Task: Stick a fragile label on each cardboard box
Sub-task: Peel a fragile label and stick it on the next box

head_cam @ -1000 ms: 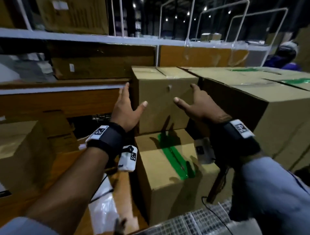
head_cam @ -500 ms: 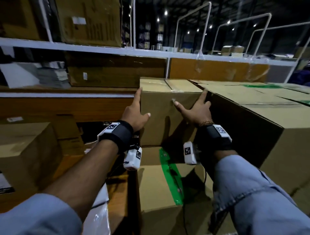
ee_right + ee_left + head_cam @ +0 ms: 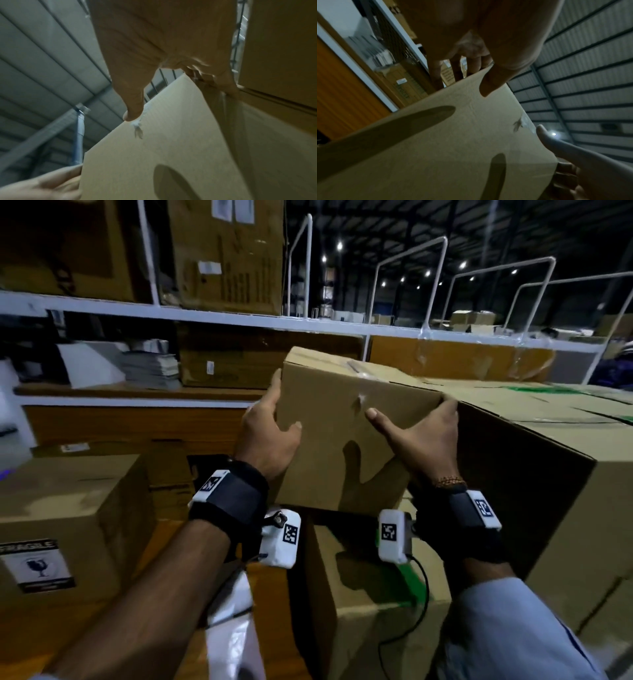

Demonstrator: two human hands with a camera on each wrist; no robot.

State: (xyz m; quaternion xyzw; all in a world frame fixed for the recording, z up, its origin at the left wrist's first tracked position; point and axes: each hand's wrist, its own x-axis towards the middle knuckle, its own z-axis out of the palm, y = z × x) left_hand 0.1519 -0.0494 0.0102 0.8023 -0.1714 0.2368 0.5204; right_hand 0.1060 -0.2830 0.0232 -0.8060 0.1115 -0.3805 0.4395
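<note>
Hands clasp a box (image 3: pixel 346 436) from both sides: left hand (image 3: pixel 270 436) wrapped round its left edge, right hand (image 3: pixel 421 436) round its right edge, thumbs on the near face. It sits tilted above a green-taped box (image 3: pixel 373 611), touching big boxes (image 3: pixel 548 460) at right. At near left, a box with a fragile label (image 3: pixel 37 566).

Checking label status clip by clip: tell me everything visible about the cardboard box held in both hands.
The cardboard box is plain brown corrugated board, closed, with clear tape along its top seam and a small torn scuff on the near face. No fragile label shows on the faces in view. It is tilted, its left end raised, over a green-taped box and close against a larger box on the right. The left hand grips its left edge and the right hand its right edge, thumbs on the near face.
</note>
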